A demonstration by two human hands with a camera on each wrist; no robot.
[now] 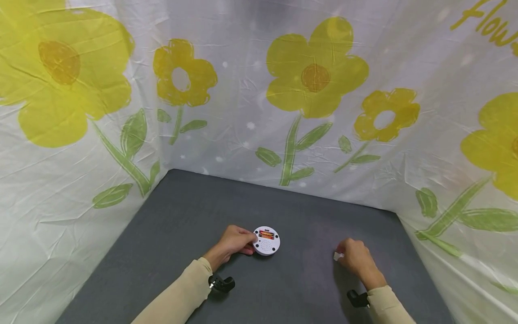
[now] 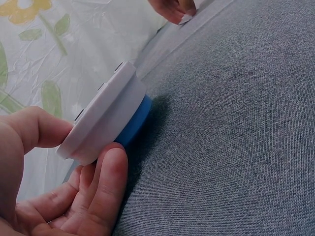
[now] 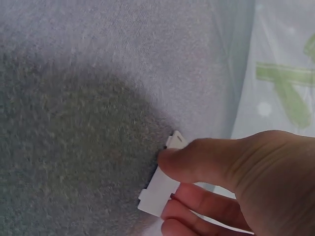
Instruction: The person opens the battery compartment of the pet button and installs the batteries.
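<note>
Disc (image 1: 266,241) at fingertips (image 2: 113,162) of left grip (image 1: 234,240)

Soft, diffuse light; a broad, soft-edged shadow darkens the desk (image 3: 74,137) in the right wrist view, which looks grainy.

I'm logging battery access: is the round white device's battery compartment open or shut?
Open: the batteries show uncovered in the device, and the right hand holds a white tabbed piece away from it.
</note>
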